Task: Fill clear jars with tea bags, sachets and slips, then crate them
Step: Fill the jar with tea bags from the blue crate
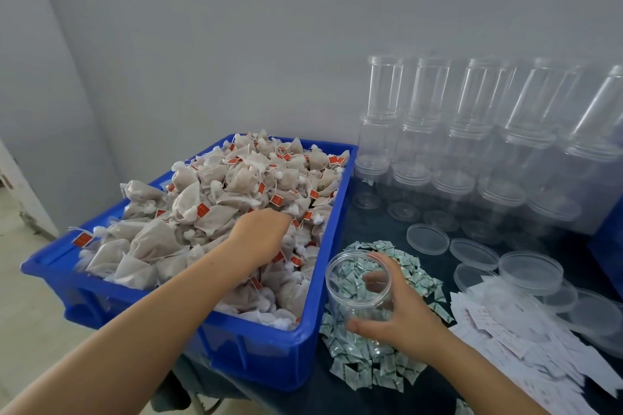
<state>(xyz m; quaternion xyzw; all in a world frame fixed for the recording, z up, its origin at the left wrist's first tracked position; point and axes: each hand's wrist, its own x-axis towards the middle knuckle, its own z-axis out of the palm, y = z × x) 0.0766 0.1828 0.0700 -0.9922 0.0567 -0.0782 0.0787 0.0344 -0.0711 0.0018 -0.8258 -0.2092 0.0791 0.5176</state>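
My left hand (261, 234) digs, fingers curled, into countless white mesh tea bags (215, 212) heaped in one blue plastic crate (256, 352) at centre left; whether it grips any, I cannot tell. My right hand (399, 312) grasps one clear plastic jar (359, 293) at lower centre, over green-white sachets (364, 371).

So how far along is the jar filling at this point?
Early. Nothing looks done: the jar gripped by the right hand looks empty, and no filled jars show. In hand: the left hand reaches into the tea bags in the blue crate. Left: sachets, slips, lids, the stacked empty jars, crating.
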